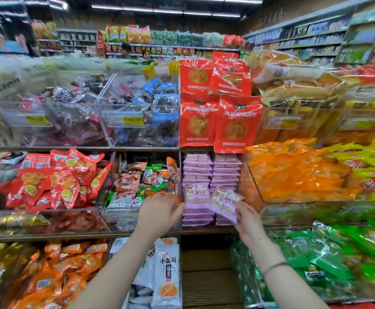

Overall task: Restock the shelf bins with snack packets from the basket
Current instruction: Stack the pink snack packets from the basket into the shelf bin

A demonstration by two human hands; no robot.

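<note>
Packet (225,202), purple and tilted, is pinched by its lower edge in the right hand (250,221). It sits just above the fingers, right in front of the purple stack (196,214), likely angled to slot in. Left hand (159,211), fingers loosely straight and holding nothing, rests against the stack's side at its fingertips, seemingly steadying it. Basket is out of view.

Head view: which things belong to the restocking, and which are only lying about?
Job: right hand holding the tilted purple-and-white plastic snack packet; left hand at the stacked flat purple packets.
Lying about: large red plastic bread bags; orange crinkly packets; green shiny packets; tall white pouch.
</note>
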